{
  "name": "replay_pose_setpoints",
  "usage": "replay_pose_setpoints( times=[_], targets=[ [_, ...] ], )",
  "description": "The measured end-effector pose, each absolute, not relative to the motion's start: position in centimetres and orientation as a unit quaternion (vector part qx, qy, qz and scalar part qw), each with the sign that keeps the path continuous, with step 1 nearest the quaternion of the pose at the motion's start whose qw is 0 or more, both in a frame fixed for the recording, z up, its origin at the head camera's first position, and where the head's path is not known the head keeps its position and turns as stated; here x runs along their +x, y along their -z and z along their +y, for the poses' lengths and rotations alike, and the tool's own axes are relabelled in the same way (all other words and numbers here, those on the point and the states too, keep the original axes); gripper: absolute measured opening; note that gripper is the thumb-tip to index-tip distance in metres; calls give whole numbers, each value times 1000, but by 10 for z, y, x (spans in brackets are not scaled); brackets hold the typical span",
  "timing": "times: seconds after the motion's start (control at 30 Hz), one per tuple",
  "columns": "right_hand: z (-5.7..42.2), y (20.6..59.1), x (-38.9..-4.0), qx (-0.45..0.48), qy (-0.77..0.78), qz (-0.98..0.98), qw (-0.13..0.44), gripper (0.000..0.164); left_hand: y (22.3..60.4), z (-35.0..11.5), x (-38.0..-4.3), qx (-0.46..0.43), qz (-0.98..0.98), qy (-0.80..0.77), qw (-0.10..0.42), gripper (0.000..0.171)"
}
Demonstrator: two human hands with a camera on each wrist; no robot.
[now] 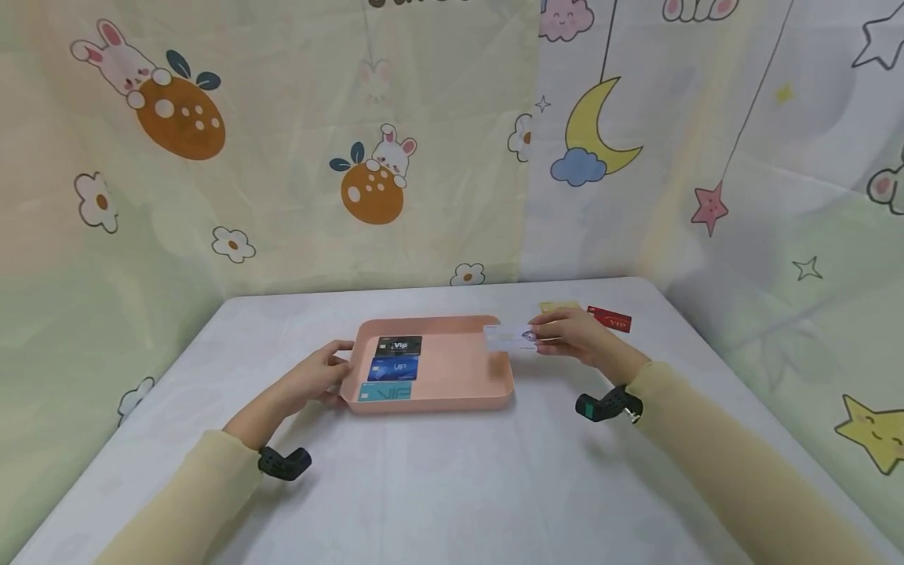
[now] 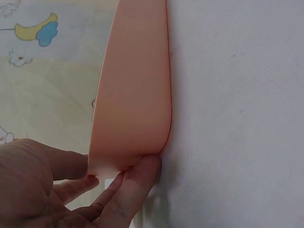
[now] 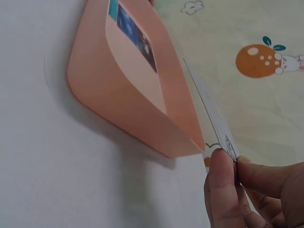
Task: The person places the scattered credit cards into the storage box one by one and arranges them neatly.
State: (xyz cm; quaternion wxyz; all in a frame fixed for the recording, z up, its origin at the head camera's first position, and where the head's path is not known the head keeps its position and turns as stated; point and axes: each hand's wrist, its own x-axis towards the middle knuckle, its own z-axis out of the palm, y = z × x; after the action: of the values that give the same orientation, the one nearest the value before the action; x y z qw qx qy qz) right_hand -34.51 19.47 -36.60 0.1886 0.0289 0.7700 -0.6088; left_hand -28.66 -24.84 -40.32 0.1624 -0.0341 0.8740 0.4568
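Observation:
A pink tray [image 1: 452,388] lies in the middle of the white table [image 1: 452,486]. In its left half lie a black card [image 1: 399,345], a dark blue card [image 1: 392,368] and a teal card [image 1: 384,391], in a column. My left hand [image 1: 321,375] holds the tray's left rim [image 2: 133,118], thumb and fingers pinching its edge. My right hand [image 1: 575,336] pinches a white card [image 1: 510,338] over the tray's far right corner; in the right wrist view the white card [image 3: 209,107] shows edge-on above the tray [image 3: 128,99].
A red card [image 1: 610,318] and a yellowish card [image 1: 559,306] lie on the table behind my right hand. Printed fabric walls close in the table on the back and both sides.

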Motion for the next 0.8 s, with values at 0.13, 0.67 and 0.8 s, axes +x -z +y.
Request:
replay_pose_setpoints(
  times=[0.13, 0.67, 0.8],
  targets=[
    [176, 365, -345, 25, 597, 777, 197, 44, 402, -249, -289, -37, 875, -454, 165, 58],
    [119, 370, -339, -10, 562, 797, 220, 31, 388, -249, -286, -33, 867, -464, 181, 60],
    [113, 376, -337, -30, 536, 814, 221, 25, 385, -248, -286, -37, 867, -462, 181, 62]
  ],
)
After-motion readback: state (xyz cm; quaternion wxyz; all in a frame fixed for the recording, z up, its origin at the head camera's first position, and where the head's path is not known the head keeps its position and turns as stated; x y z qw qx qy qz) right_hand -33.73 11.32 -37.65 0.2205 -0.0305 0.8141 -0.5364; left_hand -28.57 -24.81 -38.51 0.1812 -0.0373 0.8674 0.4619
